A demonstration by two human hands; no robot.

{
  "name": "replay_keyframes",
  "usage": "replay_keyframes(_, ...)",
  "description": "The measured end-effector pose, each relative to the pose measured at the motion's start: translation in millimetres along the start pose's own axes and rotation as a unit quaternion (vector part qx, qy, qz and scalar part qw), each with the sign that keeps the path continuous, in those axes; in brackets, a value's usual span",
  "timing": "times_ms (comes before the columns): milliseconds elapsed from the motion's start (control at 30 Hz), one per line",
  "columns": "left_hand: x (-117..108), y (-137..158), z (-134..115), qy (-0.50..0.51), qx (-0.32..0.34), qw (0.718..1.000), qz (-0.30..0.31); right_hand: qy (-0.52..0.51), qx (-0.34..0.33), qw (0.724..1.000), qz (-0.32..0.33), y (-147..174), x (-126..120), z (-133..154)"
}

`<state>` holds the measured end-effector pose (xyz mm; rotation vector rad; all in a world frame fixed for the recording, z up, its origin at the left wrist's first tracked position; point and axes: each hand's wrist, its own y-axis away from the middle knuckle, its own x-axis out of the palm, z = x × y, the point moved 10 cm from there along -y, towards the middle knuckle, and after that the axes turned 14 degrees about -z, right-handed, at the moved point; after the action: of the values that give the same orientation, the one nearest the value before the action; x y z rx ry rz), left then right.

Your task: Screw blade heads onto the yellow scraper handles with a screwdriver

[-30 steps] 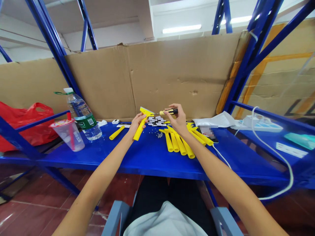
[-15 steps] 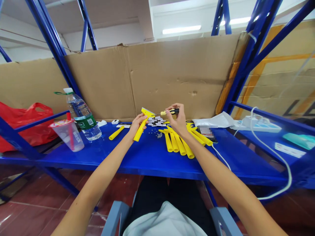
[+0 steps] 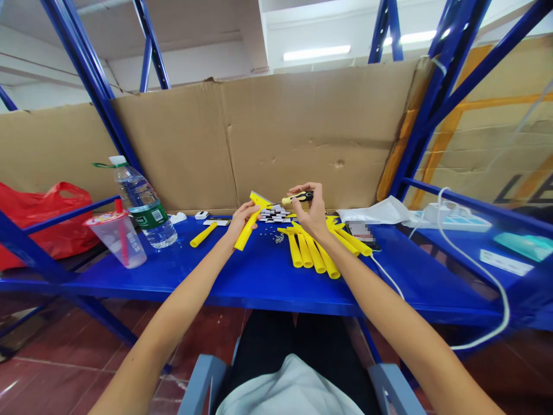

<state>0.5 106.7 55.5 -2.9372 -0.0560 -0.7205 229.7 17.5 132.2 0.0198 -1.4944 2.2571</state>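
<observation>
My left hand (image 3: 242, 220) is closed round a yellow plastic scraper (image 3: 247, 230), its wide head tilted up and away from me. In my right hand (image 3: 311, 210) is a screwdriver (image 3: 298, 197) with a yellow and black handle, pinched between the fingers. The screwdriver's shaft points left, and its tip is at or very near the scraper's head; contact is too small to make out. Below my right hand lie several more yellow scrapers (image 3: 318, 259) in a row. Small screws (image 3: 280, 238) are scattered between the hands, in front of a stack of white and dark pieces (image 3: 275, 214).
A single yellow handle (image 3: 203, 235) lies left of my left hand. Further left stand a water bottle (image 3: 147, 207) and a plastic cup (image 3: 123, 242). A phone (image 3: 363, 235), a plastic bag (image 3: 380, 212) and a white cable (image 3: 501, 288) are on the right. Cardboard (image 3: 302, 138) walls the back.
Both hands keep their grip on the scraper and the screwdriver, almost in the same place. The view has shifted very slightly.
</observation>
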Motion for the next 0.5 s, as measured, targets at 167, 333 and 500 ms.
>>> replay_keyframes(167, -3.0, -0.4, -2.9, 0.003, 0.0, 1.0, -0.014, 0.018, -0.003, 1.0, 0.015, 3.2, 6.1, 1.2)
replay_keyframes(333, 1.3, 3.0, -3.6, 0.006, -0.005, 1.0, 0.0, 0.058, -0.002, 0.998, -0.022, 0.2, -4.1, 0.7)
replay_keyframes(500, -1.2, 2.1, -5.3, 0.011, -0.006, 1.0, -0.012, 0.006, 0.015, 1.0, 0.013, 2.7, 2.3, -6.1)
